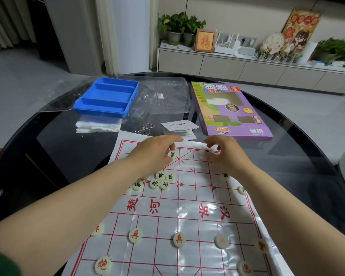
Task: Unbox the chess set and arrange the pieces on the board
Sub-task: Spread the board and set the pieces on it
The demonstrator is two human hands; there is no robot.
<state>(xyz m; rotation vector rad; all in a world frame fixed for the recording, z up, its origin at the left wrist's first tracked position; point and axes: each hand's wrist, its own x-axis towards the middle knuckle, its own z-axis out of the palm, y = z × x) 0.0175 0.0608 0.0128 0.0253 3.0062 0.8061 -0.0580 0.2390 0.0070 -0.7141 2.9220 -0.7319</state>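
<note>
The glossy, creased plastic board (187, 206), gridded in red, lies on the round dark glass table (287, 156), with five flat cream red-lettered discs (179, 239) in one row on its near half. At its far edge the left hand (155, 152) pinches a round black-lettered disc (172, 154), and the right hand (223, 152) curls its fingers at a second black disc (206, 150), though the grip cannot be told. One blue plastic tray (108, 98) with three compartments and one purple cardboard box (229, 110) lie beyond.

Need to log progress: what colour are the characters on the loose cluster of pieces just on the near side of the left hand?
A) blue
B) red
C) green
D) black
D: the clustered pieces by the left hand bear black characters, while the red-marked pieces sit spaced along the near rows of the board.
</note>
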